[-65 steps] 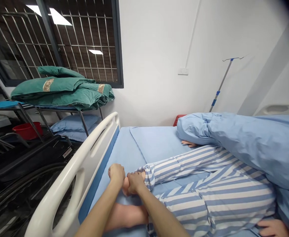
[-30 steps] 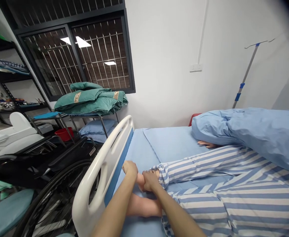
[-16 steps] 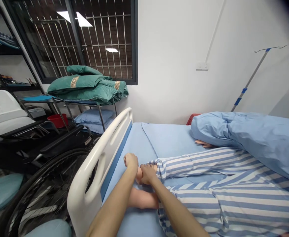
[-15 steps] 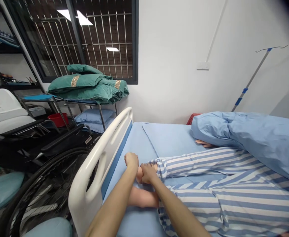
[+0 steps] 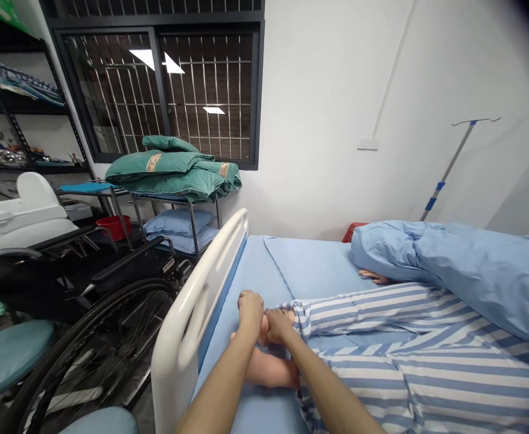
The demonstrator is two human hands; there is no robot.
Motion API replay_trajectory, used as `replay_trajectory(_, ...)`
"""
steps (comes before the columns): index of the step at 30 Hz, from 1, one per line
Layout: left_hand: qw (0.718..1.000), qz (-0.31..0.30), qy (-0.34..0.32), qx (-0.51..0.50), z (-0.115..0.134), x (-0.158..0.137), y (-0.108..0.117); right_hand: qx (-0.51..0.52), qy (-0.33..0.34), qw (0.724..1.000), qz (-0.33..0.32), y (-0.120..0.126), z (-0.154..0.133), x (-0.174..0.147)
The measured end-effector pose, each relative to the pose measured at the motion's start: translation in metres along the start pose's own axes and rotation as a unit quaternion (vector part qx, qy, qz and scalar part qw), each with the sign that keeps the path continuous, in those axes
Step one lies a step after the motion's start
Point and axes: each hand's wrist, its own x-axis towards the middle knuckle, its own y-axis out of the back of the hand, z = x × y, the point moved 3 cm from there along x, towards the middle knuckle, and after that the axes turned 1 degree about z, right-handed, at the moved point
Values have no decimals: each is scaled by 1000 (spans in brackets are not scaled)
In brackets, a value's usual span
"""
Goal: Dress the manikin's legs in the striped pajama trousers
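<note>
**Entry: two hands on a foot at the bed's end**

- Left hand (image 5: 250, 306): curled over the toes and forefoot of the upper foot (image 5: 263, 330); grip closed around it.
- Right hand (image 5: 278, 324): wrapped about the ankel end of the same foot, just at the cuff of the striped trouser leg (image 5: 359, 310); grip closed.
- Location of foot: raised a little above the blue bed sheet (image 5: 300, 265), near the white footboard (image 5: 196, 319). A second bare foot (image 5: 268, 371) lies flat beneath it.
- Handling, as judged: the limb looks smooth and doll-like, probably firm at the heel and hinged at the ankle, moderately heavy with the leg behind it. Skin surface may be slick; best held at heel and forefoot, not by the loose cuff.
- Surroundings: blue duvet (image 5: 463, 271) bunched over the body; wheelchair (image 5: 87, 313) beside the bed; green folded quilts (image 5: 174, 172) on a rack; drip pole (image 5: 445, 169) by the wall.
- Change against half a second earlier: both hands keep the same hold; the view has tipped slightly, so hands and foot sit lower and further right.
</note>
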Motion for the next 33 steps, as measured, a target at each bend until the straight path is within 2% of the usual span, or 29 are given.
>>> replay_trajectory(5,999,-16,37,32,3,-5,4,6,-5,1000,2,7,-3,-2)
replay_trajectory(18,996,-28,32,83,7,-22,10,51,-7,998,41,7,-1,-11)
replay_trajectory(25,992,-88,27,84,-10,-5,17,72,1,994,76,1,1,-11)
replay_trajectory(33,983,-144,26,108,-1,21,7,81,10,993,84,1,1,-13)
